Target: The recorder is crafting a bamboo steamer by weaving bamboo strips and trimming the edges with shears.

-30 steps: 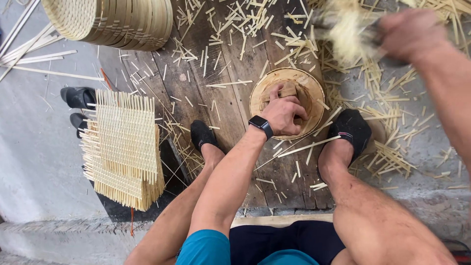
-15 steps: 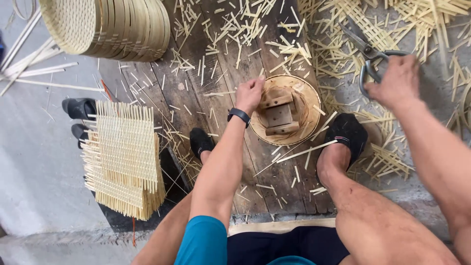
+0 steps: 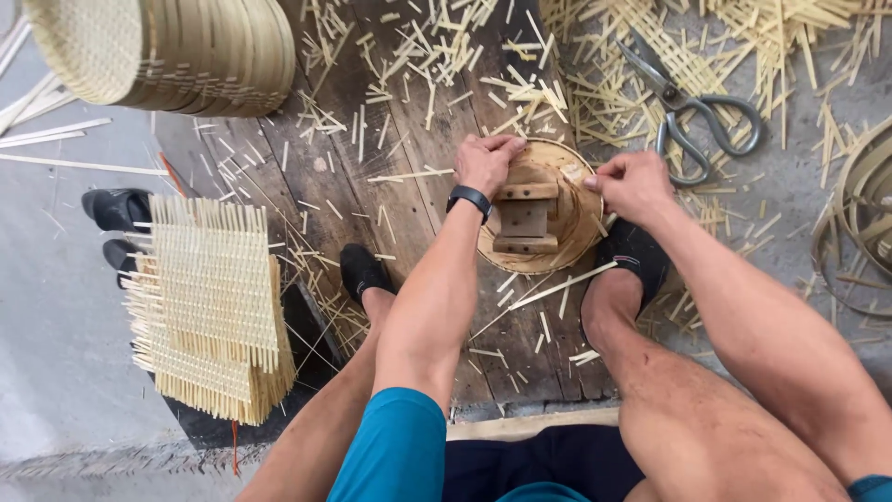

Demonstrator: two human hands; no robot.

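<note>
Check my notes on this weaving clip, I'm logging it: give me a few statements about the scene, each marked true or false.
1. Both hands rest on the round basket. True: left hand and right hand grip its rim.
2. The scissors are in the right hand. False: they lie on the ground beyond it.
3. A wooden block sits inside the basket. True.
4. The woven mats lie under the person's feet. False: they are stacked off to the left.

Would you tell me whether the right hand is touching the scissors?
Apart: the head view shows the right hand at the round basket's rim, with littered floor between it and the scissors.
</note>
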